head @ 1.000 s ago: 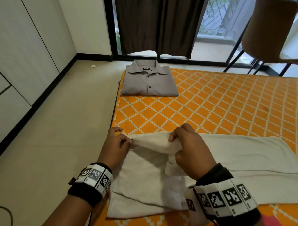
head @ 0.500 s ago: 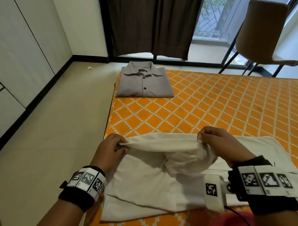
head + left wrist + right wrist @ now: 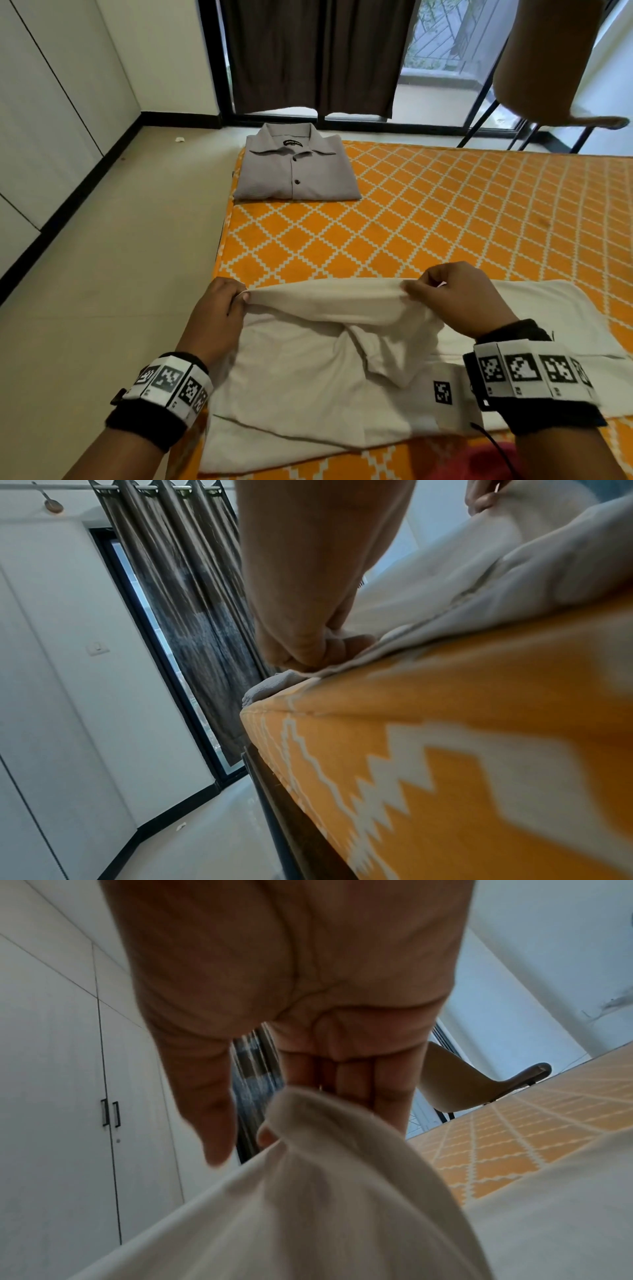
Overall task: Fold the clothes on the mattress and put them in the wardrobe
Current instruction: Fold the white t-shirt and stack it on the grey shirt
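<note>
A cream white garment [image 3: 308,373] lies spread across the near end of the orange patterned mattress [image 3: 428,219]. My left hand [image 3: 236,298] pinches its far edge at the left corner, close to the mattress side. My right hand [image 3: 421,289] pinches the same edge further right, and the cloth is stretched taut and lifted between them. A fold of the garment bunches under the raised edge. The left wrist view shows the left hand [image 3: 308,653] gripping cloth [image 3: 479,569] at the mattress corner. The right wrist view shows the right hand [image 3: 260,1123] holding bunched white cloth [image 3: 325,1191].
A folded grey button shirt [image 3: 294,168] lies at the far left corner of the mattress. White wardrobe doors [image 3: 44,113] line the left wall across bare floor [image 3: 113,274]. A dark curtain [image 3: 315,54], a glass door and a chair [image 3: 548,68] stand beyond the mattress.
My right hand has slid to the right along the garment's far edge, away from the left hand, stretching it out. The left hand has kept its hold at the corner.
</note>
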{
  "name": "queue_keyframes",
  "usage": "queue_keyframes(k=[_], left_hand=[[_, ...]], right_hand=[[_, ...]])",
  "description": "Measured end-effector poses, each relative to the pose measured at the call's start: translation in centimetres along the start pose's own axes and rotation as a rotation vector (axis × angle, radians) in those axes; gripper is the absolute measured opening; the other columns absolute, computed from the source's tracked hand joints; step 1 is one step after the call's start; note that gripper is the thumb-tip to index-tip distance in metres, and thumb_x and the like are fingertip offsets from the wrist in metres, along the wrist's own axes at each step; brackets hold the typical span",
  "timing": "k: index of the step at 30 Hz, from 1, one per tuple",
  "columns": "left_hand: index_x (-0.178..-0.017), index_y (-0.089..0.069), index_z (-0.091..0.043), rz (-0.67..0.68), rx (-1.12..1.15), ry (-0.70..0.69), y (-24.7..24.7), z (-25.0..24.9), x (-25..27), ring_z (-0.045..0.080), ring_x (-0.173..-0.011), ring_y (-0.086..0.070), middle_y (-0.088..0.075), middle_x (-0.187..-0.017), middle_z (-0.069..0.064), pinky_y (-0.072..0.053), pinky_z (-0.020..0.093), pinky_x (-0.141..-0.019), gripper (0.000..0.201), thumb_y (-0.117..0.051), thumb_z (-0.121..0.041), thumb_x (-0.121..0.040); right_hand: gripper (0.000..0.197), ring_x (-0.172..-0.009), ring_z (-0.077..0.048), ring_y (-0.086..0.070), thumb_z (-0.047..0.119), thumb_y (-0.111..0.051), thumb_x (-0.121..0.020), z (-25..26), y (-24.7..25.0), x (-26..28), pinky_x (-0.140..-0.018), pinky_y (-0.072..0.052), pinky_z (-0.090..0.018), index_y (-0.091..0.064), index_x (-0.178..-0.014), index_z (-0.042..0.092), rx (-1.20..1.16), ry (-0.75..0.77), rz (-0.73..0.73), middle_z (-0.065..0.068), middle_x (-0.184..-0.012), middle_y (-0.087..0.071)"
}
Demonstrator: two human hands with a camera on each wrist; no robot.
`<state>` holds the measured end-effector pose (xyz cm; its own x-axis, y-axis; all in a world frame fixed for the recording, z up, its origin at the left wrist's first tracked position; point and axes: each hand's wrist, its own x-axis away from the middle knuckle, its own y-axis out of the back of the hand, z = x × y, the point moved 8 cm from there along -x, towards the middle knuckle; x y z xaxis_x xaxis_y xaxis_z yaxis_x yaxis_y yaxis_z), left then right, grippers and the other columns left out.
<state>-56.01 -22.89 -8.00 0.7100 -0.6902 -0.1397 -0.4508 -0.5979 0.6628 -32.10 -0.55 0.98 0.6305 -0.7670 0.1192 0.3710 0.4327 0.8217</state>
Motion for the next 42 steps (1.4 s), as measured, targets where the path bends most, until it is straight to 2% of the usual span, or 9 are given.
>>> queue_keyframes(k=[4,9,12,15,21,26,34,37,42], left_hand=[[-0.079,-0.055,-0.012,-0.005,0.008,0.036,0.1,0.4,0.0,0.021,-0.08,-0.051,-0.049,-0.087,0.001,-0.032,0.029,-0.067,0.022,-0.047,-0.01,-0.1],[-0.081,-0.055,-0.011,-0.018,-0.045,0.04,0.0,0.6,-0.1,0.022,-0.081,-0.049,-0.045,-0.088,-0.001,-0.028,0.026,-0.067,0.02,-0.047,-0.009,-0.099],[-0.079,-0.054,-0.013,-0.014,-0.028,0.06,0.1,1.1,-0.1,0.023,-0.078,-0.051,-0.047,-0.088,0.002,-0.03,0.025,-0.064,0.022,-0.047,-0.008,-0.099],[-0.08,-0.056,-0.013,-0.01,-0.002,0.082,0.0,1.2,0.0,0.023,-0.078,-0.053,-0.048,-0.089,0.002,-0.034,0.029,-0.069,0.02,-0.049,-0.011,-0.099],[-0.086,-0.058,-0.018,-0.034,0.092,0.088,0.5,1.2,0.0,0.028,-0.076,-0.059,-0.055,-0.09,0.006,-0.045,0.032,-0.064,0.012,-0.054,-0.016,-0.097],[-0.087,-0.057,-0.013,-0.021,0.148,0.153,0.3,1.5,0.0,0.028,-0.08,-0.061,-0.053,-0.098,0.006,-0.046,0.017,-0.056,0.016,-0.048,-0.017,-0.101],[-0.095,-0.058,-0.011,-0.047,0.16,0.197,0.3,1.9,-0.1,0.027,-0.079,-0.062,-0.051,-0.104,0.007,-0.044,0.014,-0.053,0.015,-0.046,-0.017,-0.102],[-0.095,-0.06,-0.015,-0.088,0.193,0.224,0.7,2.4,-0.1,0.022,-0.07,-0.066,-0.056,-0.106,0.007,-0.046,0.018,-0.056,0.016,-0.046,-0.017,-0.102],[-0.095,-0.062,-0.02,-0.13,0.208,0.246,0.9,2.7,-0.3,0.02,-0.075,-0.067,-0.058,-0.111,0.008,-0.049,0.023,-0.064,0.02,-0.045,-0.011,-0.101]], right_hand=[[0.022,-0.073,-0.022,-0.06,0.005,-0.078,-0.072,0.2,-0.5,-0.1,-0.056,-0.045,-0.027,-0.064,-0.076,0.021,-0.041,0.017,0.071,0.002,-0.082,-0.062],[0.023,-0.051,-0.021,-0.05,-0.014,-0.06,-0.082,2.0,-1.3,1.0,-0.043,-0.041,-0.024,-0.056,-0.087,0.007,-0.98,-0.064,0.3,-0.009,-0.071,-0.058],[0.014,-0.055,-0.022,-0.05,-0.001,-0.064,-0.078,-1.6,-0.5,-0.5,-0.05,-0.039,-0.027,-0.058,-0.083,0.01,-0.605,-0.161,0.058,-0.014,-0.076,-0.06],[0.01,-0.066,-0.025,-0.06,0.005,-0.058,-0.082,-4.8,-1.8,-0.7,-0.059,-0.048,-0.031,-0.061,-0.086,0.014,-0.104,-0.278,0.088,-0.012,-0.08,-0.063],[0.018,-0.064,-0.025,-0.05,0.001,-0.06,-0.087,-4.5,-0.7,-1.7,-0.062,-0.04,-0.035,-0.054,-0.092,0.017,-0.542,-0.196,-0.092,-0.01,-0.08,-0.054],[0.021,-0.055,-0.021,-0.047,0.004,-0.052,-0.096,-3.0,-1.6,-1.1,-0.045,-0.037,-0.025,-0.051,-0.083,0.021,-1.117,-0.198,0.017,-0.007,-0.071,-0.054],[0.03,-0.064,-0.021,-0.049,-0.003,-0.047,-0.095,5.7,-5.6,2.8,-0.061,-0.036,-0.026,-0.072,-0.084,0.01,-0.546,0.286,0.554,-0.002,-0.071,-0.061],[0.024,-0.057,-0.033,-0.037,0.016,-0.053,-0.088,6.9,-8.1,4.7,-0.059,-0.029,-0.033,-0.075,-0.085,0.022,-0.362,0.323,0.748,-0.01,-0.063,-0.052],[0.014,-0.047,-0.019,-0.031,0.012,-0.063,-0.091,8.4,-9.2,6.8,-0.049,-0.025,-0.028,-0.073,-0.094,0.02,-0.301,0.386,0.896,0.0,-0.051,-0.043]])
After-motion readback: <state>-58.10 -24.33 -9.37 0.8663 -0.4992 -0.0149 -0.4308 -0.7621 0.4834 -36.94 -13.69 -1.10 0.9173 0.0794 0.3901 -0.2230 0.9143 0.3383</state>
